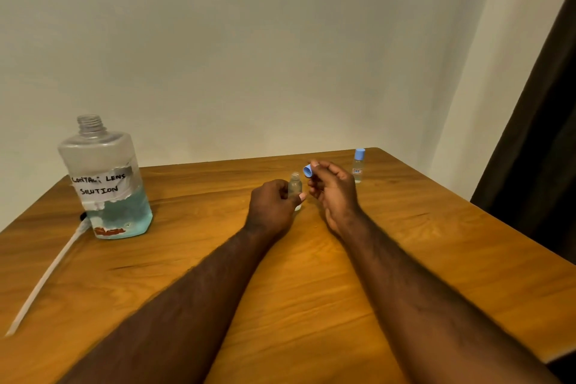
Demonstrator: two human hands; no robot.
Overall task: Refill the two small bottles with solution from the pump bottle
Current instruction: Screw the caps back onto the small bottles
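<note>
Centrally, on the wooden counter (311, 305): uncapped small bottle (295, 185), upright, left hand (272, 207) fingers curled round it. Right hand (335, 193) just beside, fingers pinched on blue cap (307, 171). Second small bottle (358, 167), capped, upright near the far right corner. Pump bottle (109, 184), far left, neck open, part-filled with blue solution. Pump tube (46, 277) lies on the counter beside it.

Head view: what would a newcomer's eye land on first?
The large bottle hand-labelled contact lens solution, far left, neck open, partly filled with blue liquid. At centre the left hand grips an uncapped small bottle while the right hand pinches a blue cap. A second small bottle, capped, stands far right.
</note>
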